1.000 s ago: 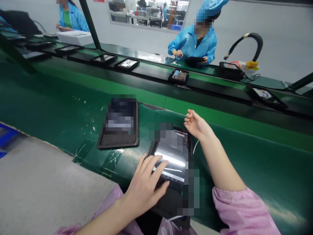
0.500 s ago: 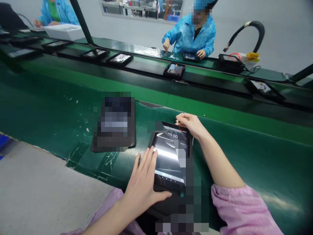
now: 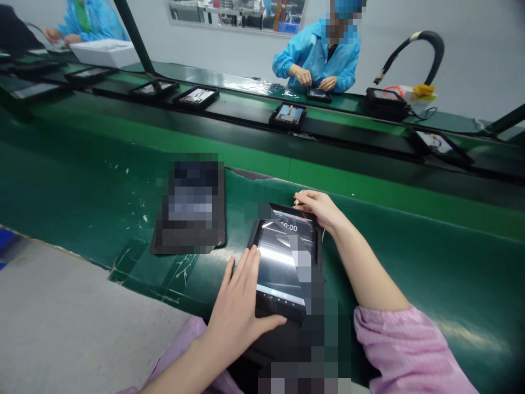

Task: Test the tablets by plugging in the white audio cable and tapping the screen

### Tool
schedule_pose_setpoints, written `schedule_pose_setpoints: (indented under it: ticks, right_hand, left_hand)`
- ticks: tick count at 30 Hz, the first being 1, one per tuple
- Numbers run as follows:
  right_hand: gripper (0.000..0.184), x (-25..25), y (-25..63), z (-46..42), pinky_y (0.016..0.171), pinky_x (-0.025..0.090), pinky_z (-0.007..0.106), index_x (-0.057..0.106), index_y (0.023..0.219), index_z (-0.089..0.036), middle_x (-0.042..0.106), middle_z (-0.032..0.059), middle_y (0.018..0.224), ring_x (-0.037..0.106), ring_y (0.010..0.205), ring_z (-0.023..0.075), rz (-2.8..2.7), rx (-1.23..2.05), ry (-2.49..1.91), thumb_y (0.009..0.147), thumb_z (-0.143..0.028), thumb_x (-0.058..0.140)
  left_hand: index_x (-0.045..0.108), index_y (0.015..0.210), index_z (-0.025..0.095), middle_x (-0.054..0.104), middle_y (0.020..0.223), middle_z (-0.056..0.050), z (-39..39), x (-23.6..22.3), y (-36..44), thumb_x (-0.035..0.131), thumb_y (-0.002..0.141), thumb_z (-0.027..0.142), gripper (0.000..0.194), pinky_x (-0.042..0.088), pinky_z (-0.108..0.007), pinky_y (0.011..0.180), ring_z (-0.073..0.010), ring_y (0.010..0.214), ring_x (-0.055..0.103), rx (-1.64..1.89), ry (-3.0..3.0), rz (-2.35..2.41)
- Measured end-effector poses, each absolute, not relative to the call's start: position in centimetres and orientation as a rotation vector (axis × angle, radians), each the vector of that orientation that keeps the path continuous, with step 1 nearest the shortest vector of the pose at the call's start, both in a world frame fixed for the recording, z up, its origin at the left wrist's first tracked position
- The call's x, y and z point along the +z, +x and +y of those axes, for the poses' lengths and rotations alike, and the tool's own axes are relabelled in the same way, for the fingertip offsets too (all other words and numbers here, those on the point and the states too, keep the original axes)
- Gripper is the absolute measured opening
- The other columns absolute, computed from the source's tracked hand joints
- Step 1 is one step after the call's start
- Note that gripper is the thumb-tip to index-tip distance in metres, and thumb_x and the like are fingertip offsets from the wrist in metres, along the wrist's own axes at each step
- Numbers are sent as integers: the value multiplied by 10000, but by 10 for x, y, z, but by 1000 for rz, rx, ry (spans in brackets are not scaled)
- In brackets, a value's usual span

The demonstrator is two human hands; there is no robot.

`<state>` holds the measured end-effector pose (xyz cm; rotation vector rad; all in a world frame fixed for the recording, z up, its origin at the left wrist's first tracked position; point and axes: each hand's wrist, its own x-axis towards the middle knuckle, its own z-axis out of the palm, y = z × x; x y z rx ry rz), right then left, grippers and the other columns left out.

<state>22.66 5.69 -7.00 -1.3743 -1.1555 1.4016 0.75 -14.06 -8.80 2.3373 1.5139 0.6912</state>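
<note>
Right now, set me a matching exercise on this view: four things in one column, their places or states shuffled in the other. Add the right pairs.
Things
1. Left hand
2. Right hand
3. White box
4. Curved black tube

Places or states
A. At the upper left of the view
B. Holding a thin white cable
C. Arched at the upper right of the view
D. Fingers spread at the left side of the tablet showing 00:00

Right pairs: 1-D, 2-B, 3-A, 4-C
</note>
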Motion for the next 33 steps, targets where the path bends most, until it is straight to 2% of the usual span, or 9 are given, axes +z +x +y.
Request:
schedule_pose_setpoints:
  ticks: [5,9,14,19,26,33]
  right_hand:
    - [514,-65,227,54,569,475,219,604,592,-177,615,-9,641,585,586,113,-1163,1447,-1382,393,-542,907]
    - [525,-60,227,51,580,444,230,595,565,-175,602,-5,634,559,598,115,-1215,1472,-1390,384,-563,898]
    - [531,-61,227,53,640,446,263,587,557,-183,590,5,666,541,631,130,-1286,1453,-1382,434,-620,863]
    - [578,-64,226,54,621,429,280,567,568,-191,589,20,680,536,630,147,-1324,1418,-1393,472,-715,795]
    - [502,-70,223,46,555,341,275,540,563,-200,522,-12,591,432,547,124,-1389,1289,-1413,567,-662,736]
    - [358,-74,221,43,565,323,275,539,550,-199,515,-14,580,426,566,133,-1404,1144,-1471,650,-493,716]
  left_hand:
    - [-106,1546,169,373,1526,-253,-141,-87,8,849,681,480,1326,388,-607,1093,-412,1399,380,660,2331,1525]
    - [-159,1536,206,373,1529,-241,-141,-84,9,857,668,490,1366,400,-608,1090,-410,1395,385,621,2316,1553]
    - [-171,1532,212,401,1509,-249,-140,-81,10,877,643,484,1401,418,-618,1076,-414,1378,409,628,2315,1574]
    - [-180,1528,221,408,1505,-245,-142,-80,9,893,629,461,1420,408,-651,1068,-426,1374,412,597,2313,1591]
    - [-218,1511,221,430,1491,-246,-143,-76,13,865,646,506,1415,292,-797,1034,-465,1362,414,477,2254,1712]
    - [-111,1531,156,383,1511,-274,-144,-73,14,809,687,574,1317,236,-778,1066,-477,1417,304,429,2292,1762]
